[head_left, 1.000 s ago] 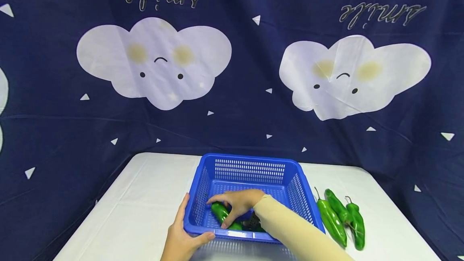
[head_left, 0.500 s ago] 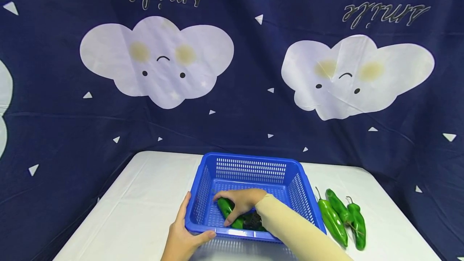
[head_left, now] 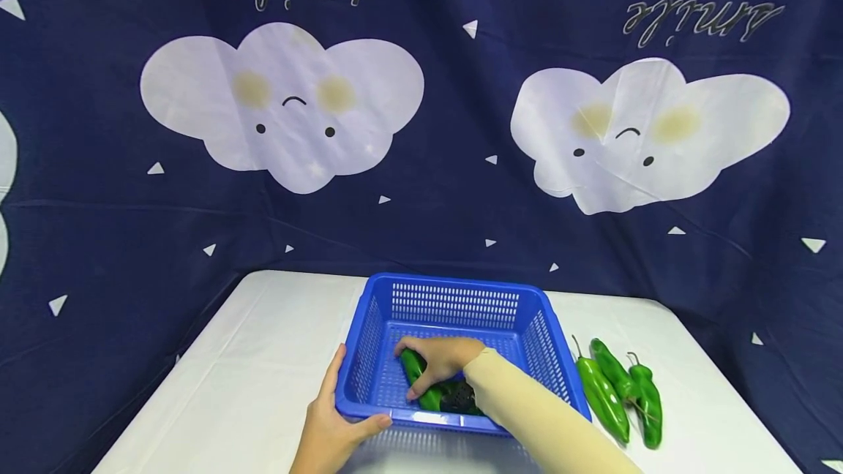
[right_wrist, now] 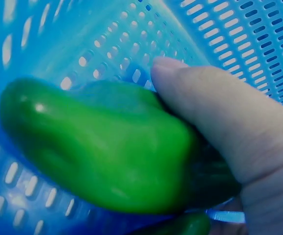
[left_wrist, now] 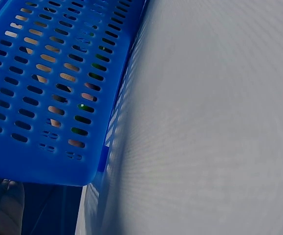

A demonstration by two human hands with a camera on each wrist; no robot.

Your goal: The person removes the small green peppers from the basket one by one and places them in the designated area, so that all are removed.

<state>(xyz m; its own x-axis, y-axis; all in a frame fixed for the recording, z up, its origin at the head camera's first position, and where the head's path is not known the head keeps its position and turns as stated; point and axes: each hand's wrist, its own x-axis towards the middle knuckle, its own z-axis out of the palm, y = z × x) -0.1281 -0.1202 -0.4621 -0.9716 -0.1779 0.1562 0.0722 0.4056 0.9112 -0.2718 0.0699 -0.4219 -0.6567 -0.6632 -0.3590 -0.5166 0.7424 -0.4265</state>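
A blue perforated plastic basket [head_left: 454, 285] stands on a white table. My left hand [head_left: 329, 419] holds its near left corner, thumb along the front rim and fingers against the left side. Fingers [left_wrist: 2, 210] of that hand show dimly below the corner in the left wrist view. Inside the basket, my right hand [head_left: 444, 357] grips a glossy green pepper [head_left: 413, 366] between thumb and fingers. The right wrist view shows this pepper [right_wrist: 107, 152] close up, with the thumb [right_wrist: 205, 98] on its side. Part of another green thing [right_wrist: 180, 225] appears beneath; its shape is mostly hidden.
Several long green peppers [head_left: 602, 401] lie together on the table [head_left: 698, 415] right of the basket. Under my right wrist is a black object with small holes [head_left: 461, 396]. A dark blue cloth [head_left: 454, 108] with cloud prints hangs behind the table.
The right hand and its pepper have shifted slightly right and away from the front rim, within the basket. My left hand keeps its place at the corner.
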